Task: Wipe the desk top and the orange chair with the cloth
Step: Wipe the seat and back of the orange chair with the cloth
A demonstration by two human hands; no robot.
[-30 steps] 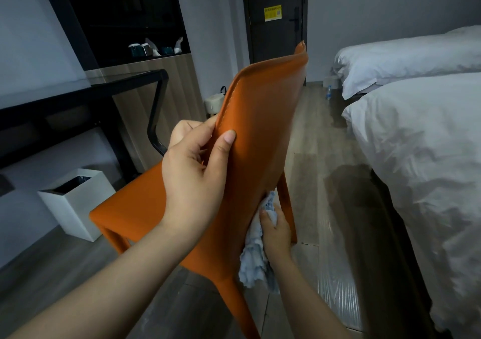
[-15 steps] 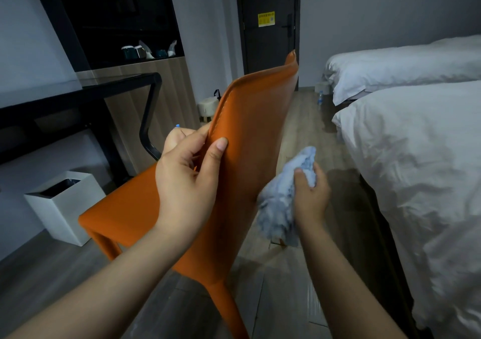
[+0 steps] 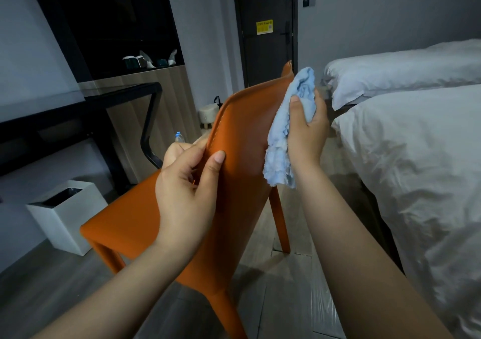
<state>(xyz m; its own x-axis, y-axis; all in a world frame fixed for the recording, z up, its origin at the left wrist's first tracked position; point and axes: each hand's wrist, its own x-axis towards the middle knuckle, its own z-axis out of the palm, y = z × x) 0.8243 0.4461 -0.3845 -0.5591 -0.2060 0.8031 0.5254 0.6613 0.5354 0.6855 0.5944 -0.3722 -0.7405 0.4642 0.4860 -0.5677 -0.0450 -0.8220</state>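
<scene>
Wiping step, chair back: the light blue cloth (image 3: 289, 130) is bunched against the rear face of the orange chair (image 3: 244, 130), near the backrest's top right corner. The right hand (image 3: 308, 133) is curled round the cloth, thumb on top. The left hand (image 3: 187, 190) pinches the backrest's left edge, steadying it. The desk (image 3: 112, 96) stands beyond, to the left. Next move probably calls for a firm downward stroke, with the left hand bracing.

A hotel room is shown. A bed (image 3: 416, 172) and a second bed (image 3: 400, 75) are made up in white, and a yellow notice (image 3: 264, 27) is stuck on the dark door (image 3: 265, 57).
</scene>
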